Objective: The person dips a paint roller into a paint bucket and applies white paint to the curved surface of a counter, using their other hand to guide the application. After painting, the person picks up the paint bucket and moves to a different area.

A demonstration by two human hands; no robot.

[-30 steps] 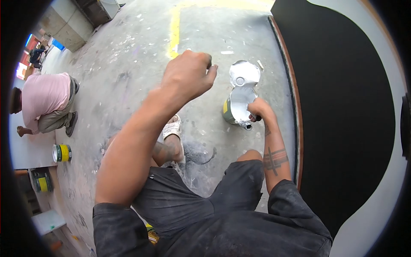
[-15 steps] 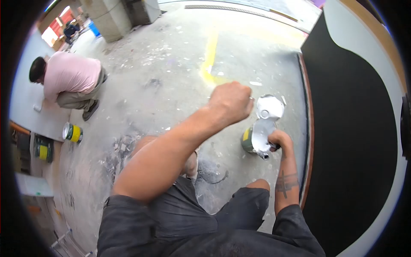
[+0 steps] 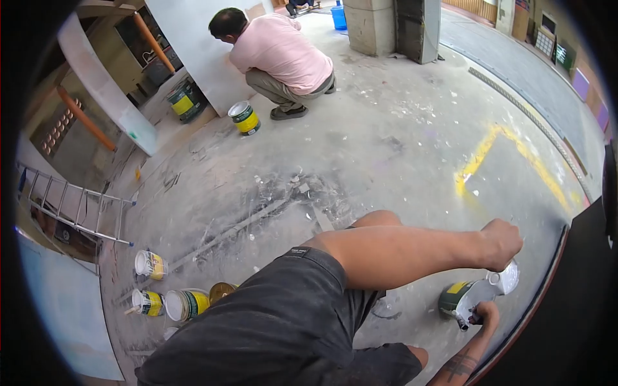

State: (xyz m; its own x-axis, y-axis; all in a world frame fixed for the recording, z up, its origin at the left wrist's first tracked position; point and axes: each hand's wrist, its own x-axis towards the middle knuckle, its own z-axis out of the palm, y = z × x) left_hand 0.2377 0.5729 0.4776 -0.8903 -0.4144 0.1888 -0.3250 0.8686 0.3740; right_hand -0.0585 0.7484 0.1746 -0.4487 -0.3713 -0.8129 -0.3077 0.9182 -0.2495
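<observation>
At the lower right, a green paint can with a yellow label stands on the concrete floor, its pale grey inside showing. A silvery round lid lies beyond its rim. My right hand is closed at the can's near edge around something small and dark, mostly hidden by the fingers. My left hand makes a fist just above the lid, overlapping it in this view; what it may hold I cannot tell. The left forearm crosses in front of my knee.
A person in a pink shirt squats facing a white wall panel, a paint can behind them. More paint cans stand at lower left below a ladder. A black panel borders my right side.
The view has swung left, so the can and both hands now appear farther right and lower. My left fist appears closer to the lid. The right hand stays at the can.
</observation>
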